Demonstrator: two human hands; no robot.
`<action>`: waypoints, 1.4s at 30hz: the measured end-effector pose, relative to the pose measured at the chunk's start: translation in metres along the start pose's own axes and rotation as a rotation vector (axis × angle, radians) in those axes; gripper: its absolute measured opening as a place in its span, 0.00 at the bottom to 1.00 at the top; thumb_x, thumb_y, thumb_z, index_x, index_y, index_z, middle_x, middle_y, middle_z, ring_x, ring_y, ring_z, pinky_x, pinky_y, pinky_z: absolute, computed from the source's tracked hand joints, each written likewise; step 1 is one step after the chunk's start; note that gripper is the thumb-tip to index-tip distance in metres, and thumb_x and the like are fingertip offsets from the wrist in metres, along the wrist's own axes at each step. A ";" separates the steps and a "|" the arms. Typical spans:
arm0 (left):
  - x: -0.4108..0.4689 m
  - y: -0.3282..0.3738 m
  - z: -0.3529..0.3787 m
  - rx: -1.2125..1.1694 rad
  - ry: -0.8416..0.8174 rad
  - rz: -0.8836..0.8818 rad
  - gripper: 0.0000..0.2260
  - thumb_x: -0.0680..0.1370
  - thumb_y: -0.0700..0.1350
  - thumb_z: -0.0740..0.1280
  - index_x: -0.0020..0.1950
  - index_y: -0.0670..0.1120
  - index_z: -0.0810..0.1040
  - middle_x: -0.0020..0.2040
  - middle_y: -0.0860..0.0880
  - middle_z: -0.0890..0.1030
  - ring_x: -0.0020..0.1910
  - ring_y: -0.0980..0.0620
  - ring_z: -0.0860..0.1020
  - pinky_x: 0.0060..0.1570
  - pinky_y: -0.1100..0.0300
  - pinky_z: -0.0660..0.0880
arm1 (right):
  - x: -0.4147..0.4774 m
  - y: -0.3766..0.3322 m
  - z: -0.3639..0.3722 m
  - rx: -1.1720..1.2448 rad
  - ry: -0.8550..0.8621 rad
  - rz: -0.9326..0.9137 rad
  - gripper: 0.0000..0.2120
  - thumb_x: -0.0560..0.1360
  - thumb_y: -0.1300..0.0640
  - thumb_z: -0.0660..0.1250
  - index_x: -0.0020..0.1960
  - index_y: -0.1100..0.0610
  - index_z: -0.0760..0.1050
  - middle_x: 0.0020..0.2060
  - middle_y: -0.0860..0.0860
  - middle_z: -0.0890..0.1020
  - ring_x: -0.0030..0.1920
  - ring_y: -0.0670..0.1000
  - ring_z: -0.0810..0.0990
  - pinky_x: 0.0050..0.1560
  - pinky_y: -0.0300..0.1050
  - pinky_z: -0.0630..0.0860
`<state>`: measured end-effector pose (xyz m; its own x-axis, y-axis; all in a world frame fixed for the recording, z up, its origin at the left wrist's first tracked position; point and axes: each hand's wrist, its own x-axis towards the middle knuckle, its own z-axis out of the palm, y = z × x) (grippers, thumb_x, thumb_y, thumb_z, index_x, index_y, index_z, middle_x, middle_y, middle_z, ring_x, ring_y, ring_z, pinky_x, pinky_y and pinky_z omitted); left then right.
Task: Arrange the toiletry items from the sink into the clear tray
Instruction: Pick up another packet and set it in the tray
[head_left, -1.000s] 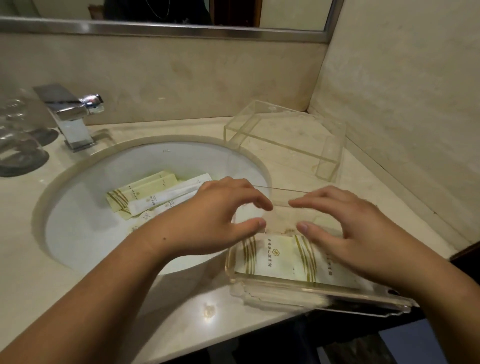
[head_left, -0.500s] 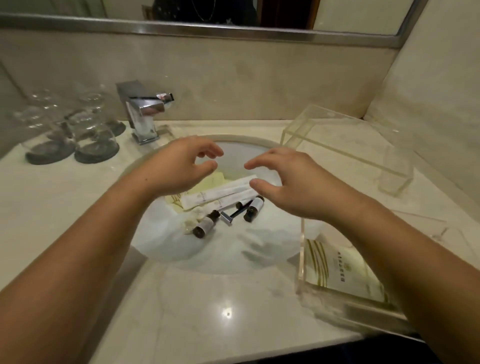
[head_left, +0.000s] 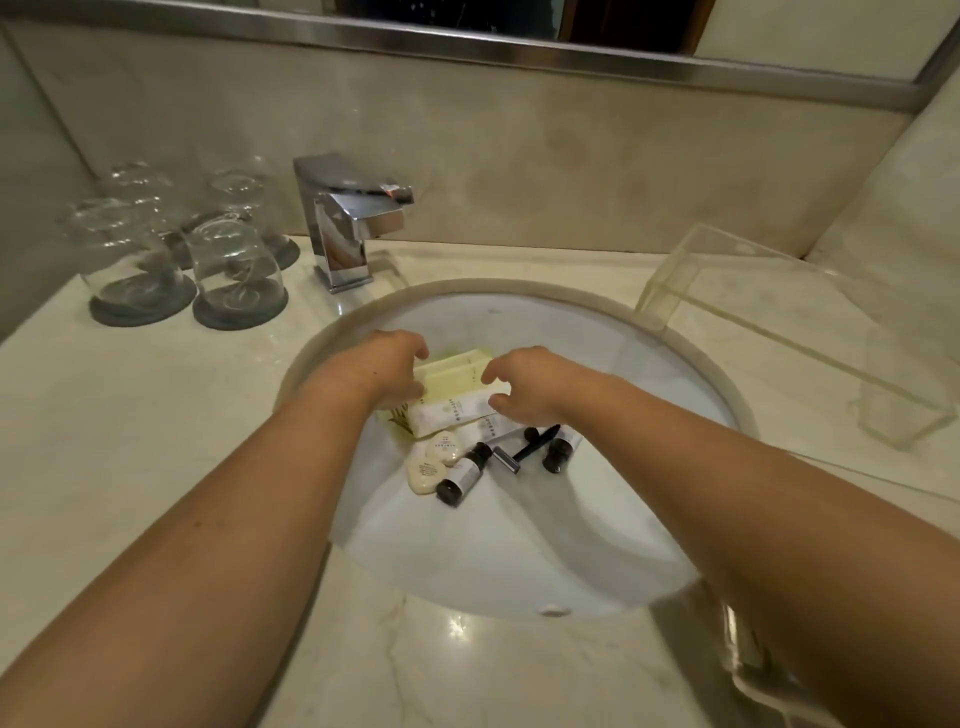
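Both hands down in the sink (head_left: 649, 358), set into the marble surface (head_left: 156, 415) near its middle. Left hand (head_left: 387, 371) on the left end of the pile of packets, fingers (head_left: 415, 391) curled narrowly against the pale yellow packets (head_left: 460, 371); whether closed on one, cannot tell. Right hand (head_left: 530, 384) at the right end of the same pile, thumb and fingers parted a little around the end of a white packet (head_left: 452, 413), touching or just above it; a firm hold, cannot tell. A second white packet (head_left: 485, 428) partly under the first. Nearer the front of the basin, two round cream soaps (head_left: 431, 465) side by side, touching a small dark bottle (head_left: 465, 475) lying on its side. Just right of that, a black razor (head_left: 527, 447) lying flat, and beyond it another small dark bottle (head_left: 561, 452), partly under the right wrist. Clear tray (head_left: 748, 654) at the front right edge of the surface, mostly hidden by the right forearm, contents not visible. A clear stand (head_left: 779, 332) upside down toward the back right corner. Chrome tap (head_left: 348, 218) at the back edge behind the sink. Four upturned glasses (head_left: 234, 260) on dark coasters toward the back left corner. Mirror frame (head_left: 467, 41) above the back wall.
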<state>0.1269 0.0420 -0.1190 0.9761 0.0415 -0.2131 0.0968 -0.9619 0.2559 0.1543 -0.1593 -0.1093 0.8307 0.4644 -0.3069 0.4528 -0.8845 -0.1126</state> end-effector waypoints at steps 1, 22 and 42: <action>0.002 -0.001 0.002 -0.003 -0.010 -0.013 0.26 0.77 0.48 0.72 0.73 0.54 0.70 0.69 0.48 0.75 0.65 0.47 0.75 0.61 0.52 0.75 | 0.007 -0.002 0.002 -0.014 0.004 0.004 0.22 0.79 0.48 0.62 0.73 0.46 0.69 0.70 0.50 0.73 0.70 0.55 0.70 0.68 0.57 0.69; 0.016 -0.006 0.011 -0.025 -0.088 -0.076 0.18 0.76 0.42 0.72 0.64 0.53 0.78 0.62 0.49 0.80 0.60 0.48 0.79 0.53 0.59 0.75 | 0.062 -0.031 0.034 -0.197 0.261 -0.083 0.15 0.77 0.60 0.65 0.61 0.46 0.78 0.59 0.50 0.79 0.63 0.55 0.74 0.55 0.50 0.70; -0.029 0.031 -0.023 -0.551 0.245 0.301 0.14 0.77 0.47 0.75 0.61 0.56 0.80 0.51 0.58 0.82 0.49 0.61 0.81 0.46 0.67 0.78 | -0.054 0.009 -0.050 0.012 0.488 0.029 0.08 0.79 0.50 0.66 0.57 0.45 0.78 0.51 0.50 0.83 0.52 0.55 0.80 0.46 0.49 0.76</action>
<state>0.1066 0.0177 -0.0831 0.9856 -0.0840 0.1465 -0.1650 -0.6651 0.7283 0.1299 -0.1895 -0.0460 0.8988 0.4046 0.1686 0.4263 -0.8963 -0.1220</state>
